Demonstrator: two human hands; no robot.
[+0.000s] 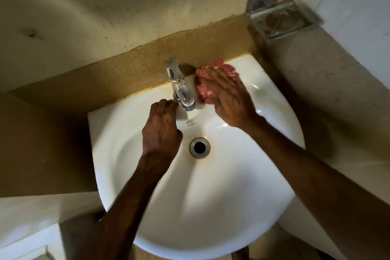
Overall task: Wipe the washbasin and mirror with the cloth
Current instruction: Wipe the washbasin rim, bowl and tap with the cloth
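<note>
A white washbasin (232,186) fills the middle of the head view, with a chrome tap (179,84) at its back edge. A crumpled pink cloth (229,68) lies on the basin's back ledge just right of the tap. My right hand (230,101) presses flat on the cloth with straight fingers that point toward the tap. My left hand (161,131) sits left of the tap, its fingers curled, knuckles against the ledge at the tap's foot. I cannot see anything held in it. No mirror is in view.
A round metal drain (199,147) sits in the bowl between my forearms. A chrome soap dish (282,20) is fixed to the wall at the upper right. A stained brown strip (147,63) runs along the wall behind the basin.
</note>
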